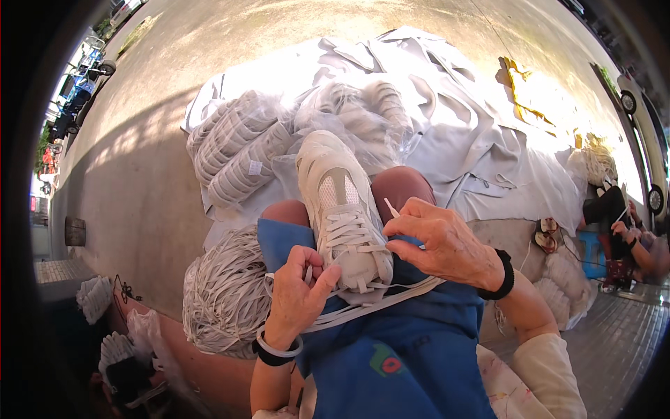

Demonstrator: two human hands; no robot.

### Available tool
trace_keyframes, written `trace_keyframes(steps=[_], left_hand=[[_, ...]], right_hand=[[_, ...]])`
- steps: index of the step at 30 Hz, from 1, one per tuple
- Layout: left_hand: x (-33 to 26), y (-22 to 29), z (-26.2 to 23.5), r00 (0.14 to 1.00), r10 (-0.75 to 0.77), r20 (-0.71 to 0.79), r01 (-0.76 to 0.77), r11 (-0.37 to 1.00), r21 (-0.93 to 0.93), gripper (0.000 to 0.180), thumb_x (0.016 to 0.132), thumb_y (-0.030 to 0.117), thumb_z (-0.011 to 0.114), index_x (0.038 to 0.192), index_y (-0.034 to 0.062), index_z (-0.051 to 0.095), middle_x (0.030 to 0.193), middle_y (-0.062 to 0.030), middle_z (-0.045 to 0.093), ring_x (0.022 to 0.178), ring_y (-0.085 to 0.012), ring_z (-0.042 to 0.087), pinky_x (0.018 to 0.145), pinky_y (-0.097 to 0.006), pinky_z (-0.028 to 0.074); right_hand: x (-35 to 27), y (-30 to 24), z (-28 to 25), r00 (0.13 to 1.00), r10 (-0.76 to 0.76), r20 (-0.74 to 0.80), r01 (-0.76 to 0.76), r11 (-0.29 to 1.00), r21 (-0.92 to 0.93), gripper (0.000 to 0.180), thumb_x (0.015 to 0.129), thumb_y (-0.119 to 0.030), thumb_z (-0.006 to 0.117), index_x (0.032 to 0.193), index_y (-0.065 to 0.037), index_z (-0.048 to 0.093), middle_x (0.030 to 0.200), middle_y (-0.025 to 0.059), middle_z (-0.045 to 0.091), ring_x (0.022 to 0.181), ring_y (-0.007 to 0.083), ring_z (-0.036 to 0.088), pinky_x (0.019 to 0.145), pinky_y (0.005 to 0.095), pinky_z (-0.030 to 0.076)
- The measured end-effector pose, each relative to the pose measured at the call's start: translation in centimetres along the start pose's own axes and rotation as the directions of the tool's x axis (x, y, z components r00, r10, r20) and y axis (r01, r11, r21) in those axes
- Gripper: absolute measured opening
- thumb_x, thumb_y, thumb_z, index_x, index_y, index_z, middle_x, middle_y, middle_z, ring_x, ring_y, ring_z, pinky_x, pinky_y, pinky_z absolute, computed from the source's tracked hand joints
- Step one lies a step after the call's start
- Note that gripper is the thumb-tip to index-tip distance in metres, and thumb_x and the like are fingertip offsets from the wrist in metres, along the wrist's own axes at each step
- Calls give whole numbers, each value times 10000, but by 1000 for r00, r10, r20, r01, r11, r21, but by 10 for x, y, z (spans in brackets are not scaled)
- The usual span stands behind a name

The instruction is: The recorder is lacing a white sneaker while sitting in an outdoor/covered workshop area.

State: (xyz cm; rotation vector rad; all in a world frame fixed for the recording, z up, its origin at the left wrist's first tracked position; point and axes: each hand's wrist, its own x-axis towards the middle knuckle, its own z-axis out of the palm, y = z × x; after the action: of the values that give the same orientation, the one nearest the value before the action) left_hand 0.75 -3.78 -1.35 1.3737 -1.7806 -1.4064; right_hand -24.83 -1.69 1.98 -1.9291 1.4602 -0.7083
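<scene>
Head view — both hands (363,265) pinching white laces (349,230) on lap-held shoe (342,202) — bare concrete (139,174) leftward.

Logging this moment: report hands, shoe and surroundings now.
Left hand pinching a white lace at the shoe's near end; right hand holding a lace tip. White shoe on the lap, partly laced. Lace bundle at left, nothing obstructing.

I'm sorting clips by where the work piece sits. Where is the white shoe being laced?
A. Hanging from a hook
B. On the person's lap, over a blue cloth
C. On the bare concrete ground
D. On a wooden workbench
B: the white shoe lies across the person's knees on the blue cloth, with the left hand and right hand working its laces.
</scene>
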Motion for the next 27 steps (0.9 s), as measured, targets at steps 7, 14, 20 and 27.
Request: trace_keyframes(steps=[7, 14, 20, 27], left_hand=[[-11, 11, -11, 997, 31, 68, -38, 994, 103, 168, 866, 111, 699, 854, 33, 550, 638, -17, 550, 542, -89, 448, 519, -248, 396], [1, 29, -24, 992, 111, 58, -123, 956, 265, 137, 830, 41, 695, 833, 37, 558, 684, -57, 581, 556, -161, 526, 531, -282, 428], [2, 36, -35, 963, 270, 27, -254, 860, 442, 134, 798, -2, 688, 828, 40, 564, 739, -89, 570, 579, -248, 570, 535, -323, 444], [0, 23, -47, 929, 370, 29, -318, 753, 576, 131, 767, -58, 663, 835, 25, 588, 780, -87, 562, 607, -226, 557, 543, -332, 436]], right_hand=[[-12, 6, 36, 998, 43, -50, -40, 998, 57, 228, 874, -168, 636, 1061, -44, 597, 898, 147, 614, 754, 355, 628, 636, 426, 500], [-13, 4, 33, 998, 49, -26, -45, 991, 123, 152, 857, -113, 657, 973, -20, 626, 862, 130, 618, 738, 325, 613, 641, 385, 481], [-16, 6, 18, 996, -33, 82, 36, 999, -33, 84, 867, -102, 641, 941, -62, 643, 772, 88, 551, 681, 297, 581, 591, 391, 460], [-10, 8, 14, 995, -72, 72, 82, 985, -149, 69, 867, -132, 621, 847, -66, 621, 790, 96, 542, 650, 313, 592, 559, 403, 467]])
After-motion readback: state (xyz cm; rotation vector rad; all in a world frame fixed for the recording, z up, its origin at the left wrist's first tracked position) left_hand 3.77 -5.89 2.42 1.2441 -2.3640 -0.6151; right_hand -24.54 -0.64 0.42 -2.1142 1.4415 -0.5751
